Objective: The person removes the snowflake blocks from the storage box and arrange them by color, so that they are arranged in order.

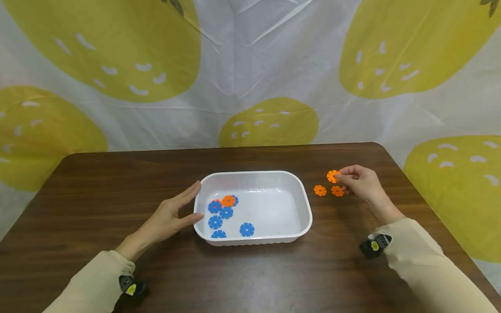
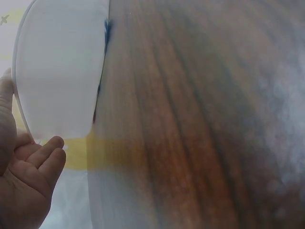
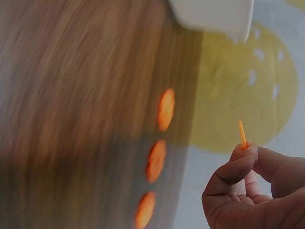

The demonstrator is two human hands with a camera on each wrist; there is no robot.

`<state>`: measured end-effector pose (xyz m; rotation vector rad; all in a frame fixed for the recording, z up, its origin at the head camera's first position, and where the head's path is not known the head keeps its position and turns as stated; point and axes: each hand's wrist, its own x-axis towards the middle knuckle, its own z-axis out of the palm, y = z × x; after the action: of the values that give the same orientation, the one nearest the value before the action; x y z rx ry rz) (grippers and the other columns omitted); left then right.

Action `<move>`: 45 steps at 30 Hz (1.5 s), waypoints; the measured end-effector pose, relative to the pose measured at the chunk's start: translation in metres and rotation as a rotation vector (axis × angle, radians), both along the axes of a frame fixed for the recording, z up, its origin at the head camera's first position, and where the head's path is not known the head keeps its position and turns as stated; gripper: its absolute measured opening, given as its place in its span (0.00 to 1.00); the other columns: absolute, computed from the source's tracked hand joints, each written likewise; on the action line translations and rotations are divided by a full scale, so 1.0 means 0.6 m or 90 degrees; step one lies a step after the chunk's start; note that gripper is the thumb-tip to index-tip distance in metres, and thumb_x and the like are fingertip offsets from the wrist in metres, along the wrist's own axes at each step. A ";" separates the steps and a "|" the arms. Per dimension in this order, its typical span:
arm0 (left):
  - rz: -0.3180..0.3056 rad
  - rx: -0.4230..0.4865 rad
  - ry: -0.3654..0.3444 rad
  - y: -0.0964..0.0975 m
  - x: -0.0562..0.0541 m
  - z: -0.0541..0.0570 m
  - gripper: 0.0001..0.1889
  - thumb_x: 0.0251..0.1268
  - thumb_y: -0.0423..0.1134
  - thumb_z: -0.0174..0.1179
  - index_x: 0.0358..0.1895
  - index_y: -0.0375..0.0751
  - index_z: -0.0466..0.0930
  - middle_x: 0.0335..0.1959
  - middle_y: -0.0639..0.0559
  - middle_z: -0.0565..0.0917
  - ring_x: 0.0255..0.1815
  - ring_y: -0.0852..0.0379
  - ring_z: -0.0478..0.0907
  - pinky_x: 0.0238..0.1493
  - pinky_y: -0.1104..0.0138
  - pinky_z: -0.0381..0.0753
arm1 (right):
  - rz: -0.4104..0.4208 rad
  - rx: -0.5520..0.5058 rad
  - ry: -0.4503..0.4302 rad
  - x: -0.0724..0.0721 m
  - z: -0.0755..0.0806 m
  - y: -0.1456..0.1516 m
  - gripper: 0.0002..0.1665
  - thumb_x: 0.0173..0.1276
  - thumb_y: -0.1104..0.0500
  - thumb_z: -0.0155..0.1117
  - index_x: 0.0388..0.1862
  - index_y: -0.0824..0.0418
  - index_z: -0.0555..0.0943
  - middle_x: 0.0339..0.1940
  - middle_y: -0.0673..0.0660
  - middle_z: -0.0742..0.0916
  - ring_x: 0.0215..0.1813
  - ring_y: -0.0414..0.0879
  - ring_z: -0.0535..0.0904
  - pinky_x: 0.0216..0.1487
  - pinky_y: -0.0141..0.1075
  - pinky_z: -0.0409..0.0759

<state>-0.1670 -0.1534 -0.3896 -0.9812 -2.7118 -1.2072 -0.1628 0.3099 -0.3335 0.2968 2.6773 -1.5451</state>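
Observation:
A white plastic tray (image 1: 274,208) holds several blue notched snowflake discs (image 1: 215,222) and orange ones (image 1: 228,201), mostly at its left end. My left hand (image 1: 168,217) rests against the tray's left end, thumb on the rim and fingers spread apart from it. Right of the tray, my right hand (image 1: 362,184) pinches an orange snowflake disc (image 1: 332,176) between thumb and fingertip. In the right wrist view that disc (image 3: 242,133) is edge-on, above the table. Three more orange discs (image 3: 155,161) lie in a row on the table; the head view shows only two of them plainly.
The brown wooden table (image 1: 117,195) has its back edge close to a white cloth (image 1: 270,56) printed with big yellow fruit. Each wrist wears a small black camera (image 1: 372,247) on a strap.

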 end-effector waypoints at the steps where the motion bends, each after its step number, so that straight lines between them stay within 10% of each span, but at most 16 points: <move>1: 0.001 0.000 -0.002 0.000 0.000 0.000 0.40 0.57 0.43 0.66 0.71 0.36 0.58 0.72 0.41 0.58 0.70 0.42 0.60 0.65 0.50 0.63 | -0.009 0.002 0.000 0.001 -0.003 0.010 0.19 0.70 0.56 0.57 0.48 0.70 0.70 0.24 0.41 0.81 0.25 0.36 0.76 0.29 0.30 0.80; 21: 0.002 -0.003 -0.008 0.000 0.001 0.001 0.40 0.57 0.43 0.67 0.71 0.37 0.57 0.73 0.42 0.58 0.71 0.42 0.60 0.65 0.50 0.63 | -0.103 0.062 -0.011 0.019 -0.049 0.122 0.17 0.69 0.63 0.55 0.47 0.77 0.71 0.19 0.37 0.78 0.22 0.31 0.75 0.24 0.26 0.79; 45: 0.004 -0.008 -0.015 0.001 0.000 0.001 0.40 0.57 0.43 0.66 0.71 0.37 0.56 0.73 0.41 0.57 0.71 0.42 0.59 0.66 0.50 0.63 | -0.124 0.127 -0.062 0.019 -0.059 0.138 0.16 0.67 0.63 0.57 0.43 0.78 0.74 0.18 0.44 0.79 0.20 0.34 0.72 0.23 0.28 0.78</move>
<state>-0.1669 -0.1530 -0.3891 -0.9645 -2.7427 -1.2096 -0.1516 0.3930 -0.3687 0.6412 2.7986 -1.2649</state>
